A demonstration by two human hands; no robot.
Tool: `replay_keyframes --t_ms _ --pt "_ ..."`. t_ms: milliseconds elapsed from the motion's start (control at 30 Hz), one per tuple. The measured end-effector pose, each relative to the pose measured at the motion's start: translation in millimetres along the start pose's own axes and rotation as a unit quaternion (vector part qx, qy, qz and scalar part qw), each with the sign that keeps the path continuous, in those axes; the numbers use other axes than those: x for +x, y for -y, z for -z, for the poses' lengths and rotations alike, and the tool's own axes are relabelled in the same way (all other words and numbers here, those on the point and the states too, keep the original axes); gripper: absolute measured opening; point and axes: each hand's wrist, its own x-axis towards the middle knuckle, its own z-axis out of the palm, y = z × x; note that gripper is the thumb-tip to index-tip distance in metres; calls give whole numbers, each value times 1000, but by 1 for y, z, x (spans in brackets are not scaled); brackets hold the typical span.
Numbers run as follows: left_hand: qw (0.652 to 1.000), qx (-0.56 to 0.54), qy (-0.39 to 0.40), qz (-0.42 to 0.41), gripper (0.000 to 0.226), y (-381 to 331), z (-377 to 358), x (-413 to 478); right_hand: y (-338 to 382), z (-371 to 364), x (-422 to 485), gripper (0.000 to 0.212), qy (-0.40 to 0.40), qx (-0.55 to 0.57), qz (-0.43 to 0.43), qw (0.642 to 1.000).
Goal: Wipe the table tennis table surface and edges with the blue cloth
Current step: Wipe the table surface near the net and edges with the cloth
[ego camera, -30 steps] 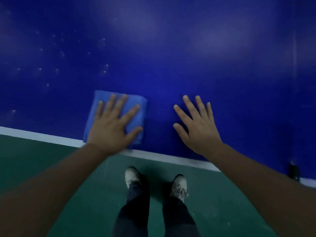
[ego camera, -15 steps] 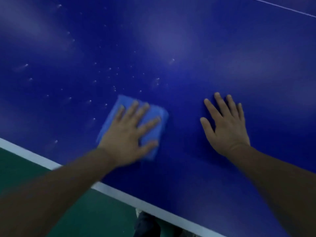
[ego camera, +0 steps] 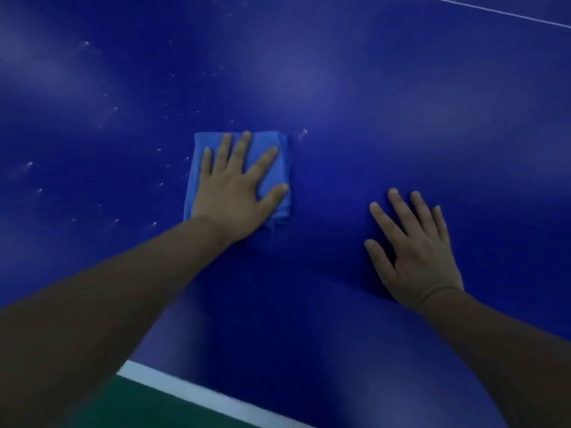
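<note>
Small pale specks [ego camera: 30, 164] dot the dark blue table [ego camera: 355, 88] to the left of the cloth, scattered from level with it to well above it, and a few more lie just above its top edge. Below the cloth and to its left, a strip of green floor [ego camera: 129, 409] shows past the table's white edge band [ego camera: 197, 395], which runs at a slant well apart from the cloth.

The blue cloth [ego camera: 194, 171] lies folded into a thick, roughly square pad, flat on the table top and well in from the edge band. The left hand [ego camera: 234, 193] presses down on the cloth, palm flat. Its fingers [ego camera: 225, 149] are straight and spread apart, reaching almost to the far edge of the cloth, and the thumb is stretched out toward the cloth's right edge. Nothing is curled round or pinched.

To the right of the cloth and a little nearer the person, the right hand [ego camera: 420, 261] rests flat on the bare table, apart from the cloth. Its fingers are straight and slightly apart, with the thumb held out toward the cloth side.

Far above and to the right of the cloth, a thin white line [ego camera: 494, 11] crosses the table at a slant.
</note>
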Motion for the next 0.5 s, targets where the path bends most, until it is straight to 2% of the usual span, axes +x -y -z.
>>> replay_keyframes --t_ms 33,67,100,167,233,267,300,400,433,500 --pt "1000 2 -2 16 76 -9 -2 2 0 0 0 64 -1 0 -2 1000" --pt "1000 0 -11 -17 74 -24 -7 -9 0 -1 0 64 -2 0 -3 1000" --pt "995 -16 -10 -94 71 -42 -13 -33 0 -1 0 64 -3 0 -3 1000" --pt "962 -38 -4 -269 67 -61 -23 -84 0 1 1 64 -9 3 -4 1000" --pt "944 -18 4 -330 66 -43 -19 -78 2 3 1 64 -7 5 -5 1000" --pt "952 -1 -15 -306 66 -30 -17 -56 3 3 1 64 -5 6 -5 1000" --pt "969 3 -24 -247 69 -18 -13 -31 3 3 0 64 -3 9 -7 1000" --pt "1000 0 2 -30 79 7 4 34 2 4 0 64 0 15 -9 1000" --pt "1000 -1 3 -4 80 1 3 39 2 3 0 64 1 13 -9 1000" --pt "998 7 -9 -55 78 -25 -4 24 2 3 0 64 4 11 -10 1000"
